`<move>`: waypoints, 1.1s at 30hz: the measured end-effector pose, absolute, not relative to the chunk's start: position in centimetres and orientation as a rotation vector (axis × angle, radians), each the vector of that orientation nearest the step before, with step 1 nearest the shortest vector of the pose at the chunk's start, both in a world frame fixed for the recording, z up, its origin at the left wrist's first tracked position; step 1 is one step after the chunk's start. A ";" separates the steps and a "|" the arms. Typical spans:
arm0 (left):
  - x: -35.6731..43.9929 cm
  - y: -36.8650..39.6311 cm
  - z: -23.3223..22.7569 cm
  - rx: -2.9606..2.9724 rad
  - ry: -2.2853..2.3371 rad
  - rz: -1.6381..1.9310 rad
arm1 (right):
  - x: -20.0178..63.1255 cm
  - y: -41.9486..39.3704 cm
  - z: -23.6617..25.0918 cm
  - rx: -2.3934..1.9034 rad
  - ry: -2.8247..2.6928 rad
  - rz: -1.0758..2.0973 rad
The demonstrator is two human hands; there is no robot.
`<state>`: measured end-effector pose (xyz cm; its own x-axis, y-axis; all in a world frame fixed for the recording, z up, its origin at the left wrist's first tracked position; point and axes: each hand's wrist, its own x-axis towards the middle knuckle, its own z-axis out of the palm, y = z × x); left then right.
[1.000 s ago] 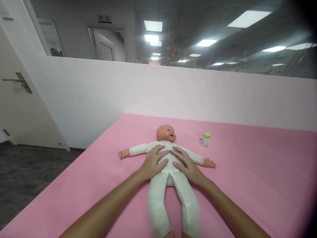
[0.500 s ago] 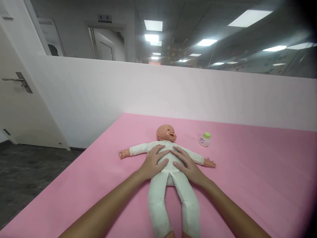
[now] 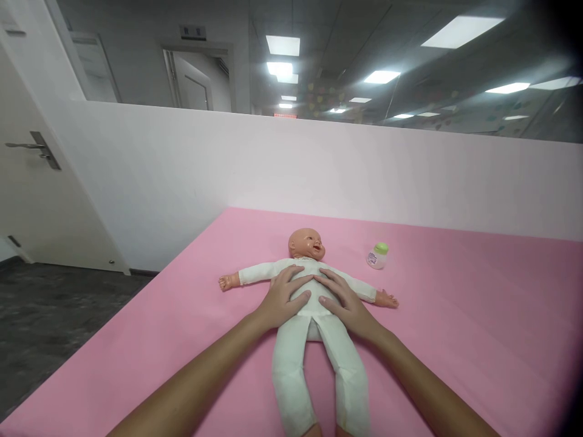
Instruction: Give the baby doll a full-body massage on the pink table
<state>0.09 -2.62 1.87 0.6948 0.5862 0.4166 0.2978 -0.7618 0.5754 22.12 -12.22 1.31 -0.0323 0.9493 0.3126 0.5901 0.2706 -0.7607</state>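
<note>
A baby doll [image 3: 311, 311] in a white suit lies on its back on the pink mat [image 3: 464, 321], arms spread wide, head pointing away from me. My left hand [image 3: 281, 300] clasps the left side of its torso, with the thumb across the belly. On the other side my right hand [image 3: 347, 304] holds the torso the same way. The fingertips of both hands nearly meet on the doll's chest. A small white bottle with a green cap [image 3: 377, 255] stands on the mat to the right of the doll's head, apart from both hands.
A low white partition wall [image 3: 319, 164] runs along the far edge of the mat. The mat's left edge drops to a dark floor [image 3: 40, 315]. A white door with a lever handle [image 3: 31, 182] stands at the far left.
</note>
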 end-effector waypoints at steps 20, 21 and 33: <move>0.1 -2.7 2.0 2.422 0.684 0.812 | 22.1 -12.2 1.4 -1.422 -1.721 0.557; 0.1 -2.7 2.0 2.422 0.685 0.811 | 22.1 -12.2 1.4 -1.424 -1.722 0.556; 0.1 -2.9 2.2 2.425 0.674 0.806 | 22.0 -12.3 1.4 -1.418 -1.718 0.556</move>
